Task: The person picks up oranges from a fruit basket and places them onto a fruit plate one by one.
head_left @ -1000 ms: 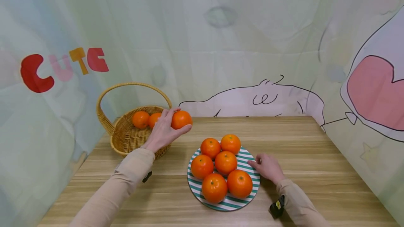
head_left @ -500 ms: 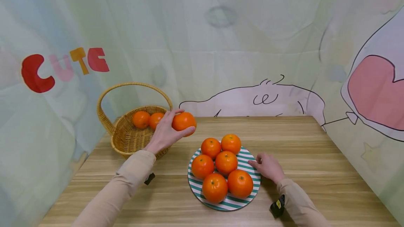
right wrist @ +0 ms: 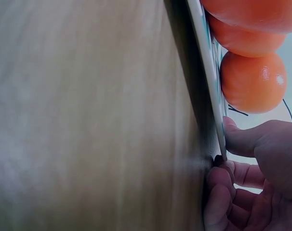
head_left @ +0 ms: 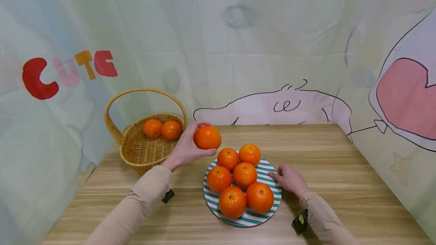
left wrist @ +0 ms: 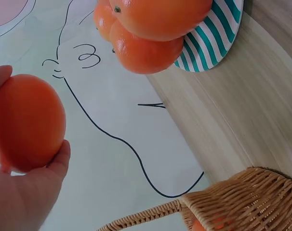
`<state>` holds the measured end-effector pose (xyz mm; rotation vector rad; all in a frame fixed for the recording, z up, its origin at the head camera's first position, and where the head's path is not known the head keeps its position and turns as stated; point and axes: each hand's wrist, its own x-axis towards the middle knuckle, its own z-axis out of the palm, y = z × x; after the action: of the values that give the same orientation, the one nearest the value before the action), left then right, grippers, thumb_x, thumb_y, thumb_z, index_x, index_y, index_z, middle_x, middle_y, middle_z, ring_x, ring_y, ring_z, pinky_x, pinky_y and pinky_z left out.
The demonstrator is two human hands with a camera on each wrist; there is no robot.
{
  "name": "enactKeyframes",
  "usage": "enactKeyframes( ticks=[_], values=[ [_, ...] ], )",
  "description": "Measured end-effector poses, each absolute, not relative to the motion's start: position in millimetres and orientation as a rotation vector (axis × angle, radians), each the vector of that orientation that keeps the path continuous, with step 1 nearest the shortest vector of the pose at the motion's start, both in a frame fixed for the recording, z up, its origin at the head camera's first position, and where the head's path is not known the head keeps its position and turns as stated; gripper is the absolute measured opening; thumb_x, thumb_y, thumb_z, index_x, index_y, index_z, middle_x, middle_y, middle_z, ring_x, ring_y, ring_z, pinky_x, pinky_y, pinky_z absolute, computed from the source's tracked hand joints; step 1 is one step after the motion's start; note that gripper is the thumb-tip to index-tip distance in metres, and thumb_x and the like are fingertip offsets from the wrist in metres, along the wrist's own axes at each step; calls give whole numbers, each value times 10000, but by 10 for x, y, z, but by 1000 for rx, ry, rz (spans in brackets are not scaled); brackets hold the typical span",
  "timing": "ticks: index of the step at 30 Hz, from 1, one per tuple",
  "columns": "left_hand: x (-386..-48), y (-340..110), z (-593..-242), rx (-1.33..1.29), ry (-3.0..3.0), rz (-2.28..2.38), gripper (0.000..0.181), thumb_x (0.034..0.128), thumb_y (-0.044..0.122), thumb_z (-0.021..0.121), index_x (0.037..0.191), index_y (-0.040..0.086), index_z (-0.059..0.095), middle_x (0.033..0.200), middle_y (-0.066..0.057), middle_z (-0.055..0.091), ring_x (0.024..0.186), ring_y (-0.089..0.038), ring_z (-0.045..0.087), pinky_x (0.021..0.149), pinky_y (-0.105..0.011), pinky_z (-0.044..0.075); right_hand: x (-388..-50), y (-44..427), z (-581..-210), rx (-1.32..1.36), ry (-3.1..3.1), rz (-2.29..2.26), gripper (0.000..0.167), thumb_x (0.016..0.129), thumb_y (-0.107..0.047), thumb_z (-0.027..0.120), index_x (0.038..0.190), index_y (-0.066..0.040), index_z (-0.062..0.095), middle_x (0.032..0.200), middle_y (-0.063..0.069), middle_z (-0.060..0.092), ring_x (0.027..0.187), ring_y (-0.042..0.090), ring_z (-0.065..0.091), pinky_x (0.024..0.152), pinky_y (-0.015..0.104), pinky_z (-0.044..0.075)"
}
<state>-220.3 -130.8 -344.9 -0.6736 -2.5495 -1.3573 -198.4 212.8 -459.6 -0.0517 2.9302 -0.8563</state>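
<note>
My left hand (head_left: 188, 147) grips an orange (head_left: 207, 137) in the air, between the wicker basket and the plate. In the left wrist view the thumb and fingers wrap around that orange (left wrist: 33, 122). The round plate (head_left: 267, 169), striped green and white, carries several oranges (head_left: 244, 175). At the plate's right edge is my right hand (head_left: 290, 180). The right wrist view shows its thumb (right wrist: 240, 139) on top of the plate's rim (right wrist: 214, 96) and curled fingers beneath, pinching the edge.
The wicker basket (head_left: 131, 150) with a tall arched handle (head_left: 144, 90) stands at the left, two oranges (head_left: 161, 129) lying at its back. A wooden table (head_left: 313, 143) bears everything. Printed curtains (head_left: 204, 41) hang behind it and at both sides.
My left hand has carried the orange rightward and slightly down, away from the basket toward the plate. The second orange in the basket is now uncovered. The right hand stays at the plate's edge.
</note>
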Motion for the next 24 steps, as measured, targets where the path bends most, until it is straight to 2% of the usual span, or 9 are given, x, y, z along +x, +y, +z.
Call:
enactKeyframes(
  ticks=[3,6,12,21,24],
  values=[
    [-2193,-1273,-3458,-747,-2532,-1421,739,724,191,887,1335,143,476,1287,-128,568,1058,-284,633,917,-433,549,-1984,2130,-4597,-48,2927,-862,331,937,-321,700,734,-81,593,623,11,460,614,185,456,582,276,321],
    [-2187,-1236,-3464,-796,-2528,-1424,759,739,204,885,1375,166,473,1303,-111,588,1082,-257,629,936,-408,530,-1988,2134,-4599,-44,2922,-864,322,937,-318,700,745,-79,602,623,15,469,610,185,460,574,274,329],
    [-2180,-1184,-3483,-880,-2532,-1315,820,758,256,885,1465,231,470,1419,-73,566,1122,-222,614,970,-418,485,-1987,2134,-4596,-49,2920,-863,323,936,-322,701,747,-78,609,619,17,476,603,183,462,569,269,332],
    [-2160,-1090,-3504,-978,-2524,-1346,764,754,158,857,1431,126,505,1402,-128,535,1151,-282,612,971,-464,533,-1994,2138,-4607,-29,2904,-864,313,940,-322,698,765,-77,613,627,26,496,583,184,472,546,267,352],
    [-2151,-1056,-3506,-963,-2562,-1334,753,733,148,842,1416,128,526,1368,-135,509,1154,-299,588,959,-486,540,-1998,2137,-4608,-28,2903,-862,310,940,-323,697,770,-77,616,629,22,492,591,184,469,552,267,348]
  ],
)
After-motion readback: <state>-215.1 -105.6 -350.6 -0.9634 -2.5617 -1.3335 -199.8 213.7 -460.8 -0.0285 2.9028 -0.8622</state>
